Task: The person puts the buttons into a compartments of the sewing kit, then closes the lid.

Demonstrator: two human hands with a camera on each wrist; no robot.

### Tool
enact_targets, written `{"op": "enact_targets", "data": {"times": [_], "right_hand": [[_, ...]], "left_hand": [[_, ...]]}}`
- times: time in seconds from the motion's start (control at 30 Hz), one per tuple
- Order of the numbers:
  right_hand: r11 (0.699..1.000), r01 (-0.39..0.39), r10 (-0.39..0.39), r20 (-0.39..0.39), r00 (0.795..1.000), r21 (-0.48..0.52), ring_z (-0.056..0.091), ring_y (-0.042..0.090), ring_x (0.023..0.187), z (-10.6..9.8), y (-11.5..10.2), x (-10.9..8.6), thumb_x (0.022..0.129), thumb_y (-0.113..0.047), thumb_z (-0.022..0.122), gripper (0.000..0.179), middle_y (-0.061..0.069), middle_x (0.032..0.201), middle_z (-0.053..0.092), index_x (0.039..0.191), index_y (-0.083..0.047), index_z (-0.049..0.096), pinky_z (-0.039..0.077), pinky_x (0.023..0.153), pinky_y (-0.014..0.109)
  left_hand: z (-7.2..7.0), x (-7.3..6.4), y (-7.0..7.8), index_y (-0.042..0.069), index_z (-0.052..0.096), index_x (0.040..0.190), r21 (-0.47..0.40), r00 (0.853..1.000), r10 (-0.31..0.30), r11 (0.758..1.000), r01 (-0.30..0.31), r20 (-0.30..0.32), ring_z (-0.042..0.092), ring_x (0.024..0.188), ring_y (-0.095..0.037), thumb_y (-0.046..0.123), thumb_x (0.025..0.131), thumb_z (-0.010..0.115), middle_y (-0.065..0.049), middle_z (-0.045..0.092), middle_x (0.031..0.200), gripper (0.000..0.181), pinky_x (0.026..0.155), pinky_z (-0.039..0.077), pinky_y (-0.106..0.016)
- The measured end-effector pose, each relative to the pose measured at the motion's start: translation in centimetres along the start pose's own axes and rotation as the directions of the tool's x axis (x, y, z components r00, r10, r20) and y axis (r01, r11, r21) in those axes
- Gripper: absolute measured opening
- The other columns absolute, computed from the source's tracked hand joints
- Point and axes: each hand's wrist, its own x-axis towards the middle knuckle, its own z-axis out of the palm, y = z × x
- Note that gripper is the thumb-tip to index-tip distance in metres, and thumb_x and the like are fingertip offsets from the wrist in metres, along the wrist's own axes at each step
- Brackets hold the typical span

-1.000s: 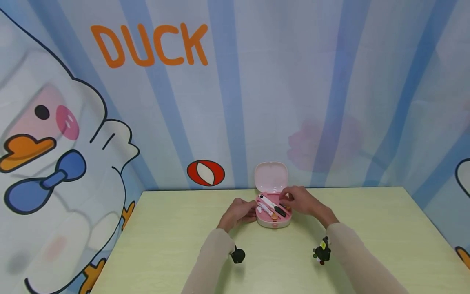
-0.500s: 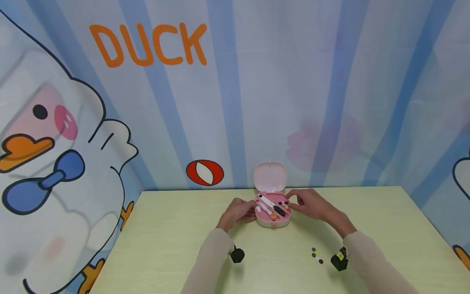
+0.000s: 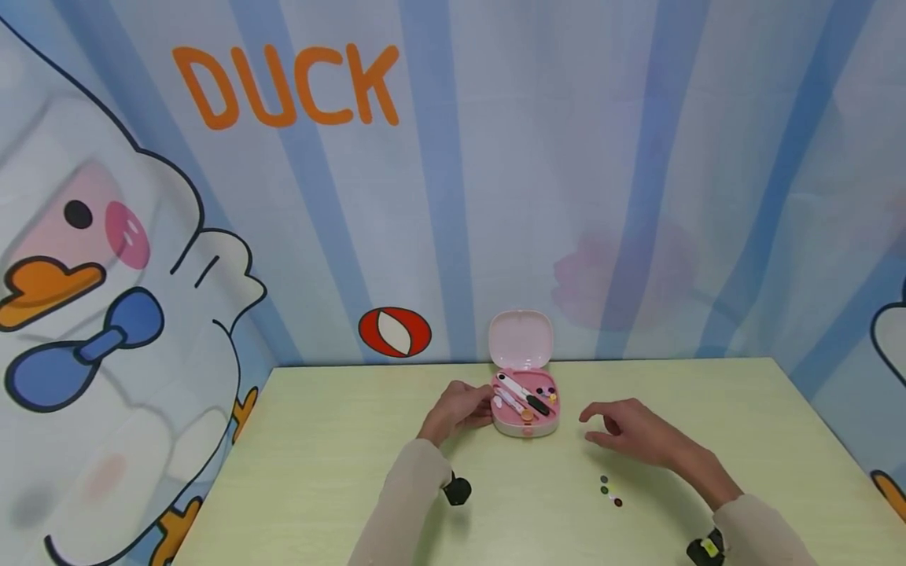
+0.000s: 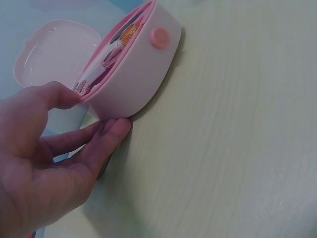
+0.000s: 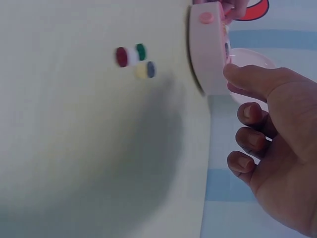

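Note:
An open pink case (image 3: pixel 525 431) with a white outer wall stands near the back of the table, its lid (image 3: pixel 521 339) raised. Inside lie a slim white tool with a black end (image 3: pixel 524 393), an orange-brown round piece (image 3: pixel 527 416) and small dark and coloured pieces (image 3: pixel 546 391) at the right. My left hand (image 3: pixel 456 410) holds the case's left side, thumb at the rim and fingers low against the wall (image 4: pixel 133 79). To the right, my right hand (image 3: pixel 637 431) hovers over the table with loosely bent fingers and nothing in them.
Several small button-like discs lie on the table in front of my right hand, among them a dark red one (image 5: pixel 122 57), a green one (image 5: pixel 141 51) and a blue one (image 5: pixel 150 69). A printed curtain (image 3: pixel 481 196) hangs right behind the table's back edge.
My right hand has left the right part of the case and moved right and toward me, uncovering the small pieces inside. The left hand stays at the case.

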Motion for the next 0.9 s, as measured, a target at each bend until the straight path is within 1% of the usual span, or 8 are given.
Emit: {"op": "enact_targets", "data": {"times": [0.17,0.23,0.47,0.6,0.73,0.9], "right_hand": [[0.999,-0.025,0.023,0.048,0.999,0.039,0.035,0.001,0.057,1.1,0.8,-2.0,0.099,-0.023,0.072,0.023,-0.013,0.064,0.042,0.119,-0.012,0.072,0.032,0.053,0.021],[0.998,-0.023,0.019,0.062,0.998,0.057,0.035,0.000,0.058,1.6,1.0,-2.7,0.099,-0.022,0.071,0.022,-0.014,0.063,0.041,0.119,-0.013,0.073,0.032,0.053,0.021],[0.990,-0.026,0.016,0.072,0.997,0.136,0.031,-0.001,0.057,2.6,1.5,-4.7,0.101,-0.017,0.068,0.020,-0.016,0.062,0.040,0.118,-0.014,0.077,0.031,0.053,0.020],[0.986,-0.009,0.000,0.052,0.999,0.165,0.033,-0.002,0.056,3.1,1.6,-5.4,0.102,-0.017,0.066,0.020,-0.015,0.063,0.046,0.118,-0.013,0.077,0.032,0.052,0.019],[0.985,0.033,-0.036,0.013,0.999,0.168,0.036,-0.003,0.058,3.3,1.6,-5.8,0.102,-0.016,0.066,0.018,-0.015,0.067,0.053,0.114,-0.013,0.078,0.036,0.053,0.019],[0.982,0.085,-0.085,-0.005,0.996,0.170,0.045,-0.003,0.060,3.6,1.6,-6.0,0.102,-0.013,0.066,0.014,-0.016,0.077,0.066,0.109,-0.013,0.078,0.043,0.055,0.020]], "left_hand": [[0.1,0.1,0.0,-0.003,0.067,0.110,0.001,1.000,0.004,1.000,-0.004,-0.001,0.069,0.078,-0.016,0.022,0.099,0.066,-0.011,0.073,0.093,0.027,0.081,0.063,-0.031],[0.1,0.1,-0.1,-0.003,0.065,0.111,0.004,1.000,0.001,1.000,-0.001,-0.004,0.070,0.078,-0.016,0.023,0.099,0.066,-0.011,0.073,0.093,0.028,0.080,0.063,-0.031],[0.0,0.5,-0.3,-0.003,0.067,0.110,-0.001,1.000,0.005,1.000,-0.005,0.001,0.069,0.078,-0.016,0.023,0.100,0.066,-0.012,0.074,0.093,0.028,0.079,0.063,-0.031],[-0.2,0.6,-0.4,-0.003,0.067,0.109,0.002,1.000,0.010,1.000,-0.010,0.004,0.070,0.079,-0.017,0.023,0.100,0.066,-0.012,0.074,0.094,0.028,0.079,0.063,-0.031],[-0.2,0.8,-0.5,-0.003,0.067,0.110,0.006,1.000,0.009,1.000,-0.009,0.005,0.070,0.079,-0.017,0.024,0.100,0.065,-0.012,0.074,0.094,0.029,0.079,0.063,-0.031],[-0.1,0.8,-0.5,-0.003,0.066,0.112,0.008,1.000,0.002,1.000,-0.002,-0.001,0.070,0.079,-0.017,0.025,0.101,0.065,-0.012,0.074,0.094,0.030,0.078,0.063,-0.030]]}}
